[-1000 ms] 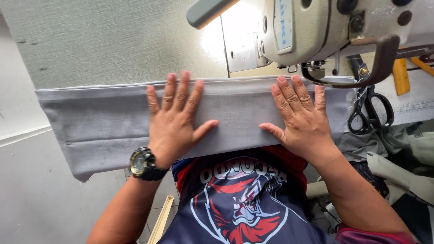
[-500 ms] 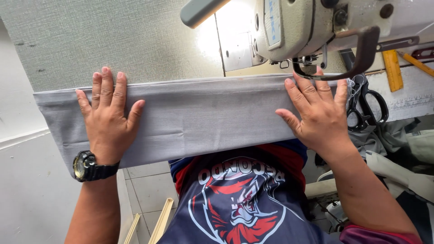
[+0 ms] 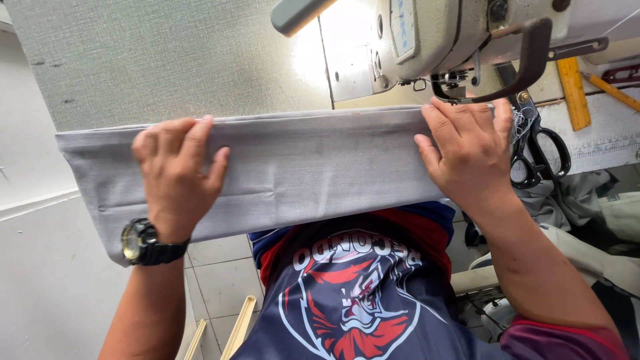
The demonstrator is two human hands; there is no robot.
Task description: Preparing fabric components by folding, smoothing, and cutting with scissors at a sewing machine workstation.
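A long folded strip of grey woven fabric (image 3: 313,170) was held along the table edge. The left hand (image 3: 175,179), moved outward since earlier, was curled over its top fold; the right hand (image 3: 470,157), fingers spread, was pressed flat beside the cream industrial sewing machine (image 3: 460,33).

A cream sewing machine (image 3: 460,33) above; black scissors (image 3: 540,150) beside a yellow ruler (image 3: 575,93) at right
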